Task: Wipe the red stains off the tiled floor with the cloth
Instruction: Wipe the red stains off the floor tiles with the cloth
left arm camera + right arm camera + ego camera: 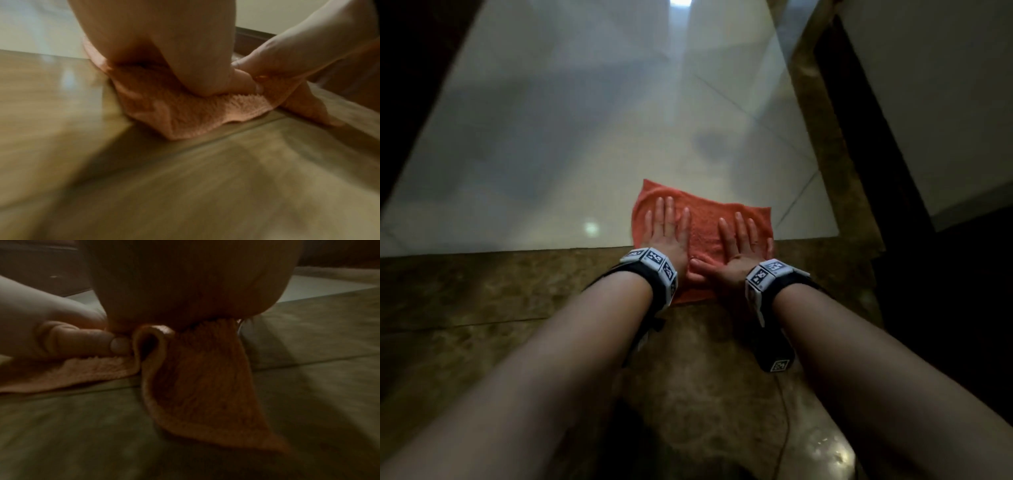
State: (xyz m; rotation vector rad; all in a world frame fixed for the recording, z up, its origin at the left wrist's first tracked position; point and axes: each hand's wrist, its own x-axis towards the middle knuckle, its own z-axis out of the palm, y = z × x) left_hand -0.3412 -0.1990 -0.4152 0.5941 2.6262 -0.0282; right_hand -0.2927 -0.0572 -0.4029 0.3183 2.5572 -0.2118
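Both flat palms (666, 229) on cloth (703, 222)

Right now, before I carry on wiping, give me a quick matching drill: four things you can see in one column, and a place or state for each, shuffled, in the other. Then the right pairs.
Things:
1. left hand
2. right hand
3. cloth
4. wristband

Places or states:
A. orange-red, spread across the seam between pale tile and brown tile
B. flat, fingers straight, on the cloth's left part
C. strapped on, with black-and-white markers
D. flat on the cloth's right part, thumb out to the left

Pairs: 1-B, 2-D, 3-A, 4-C
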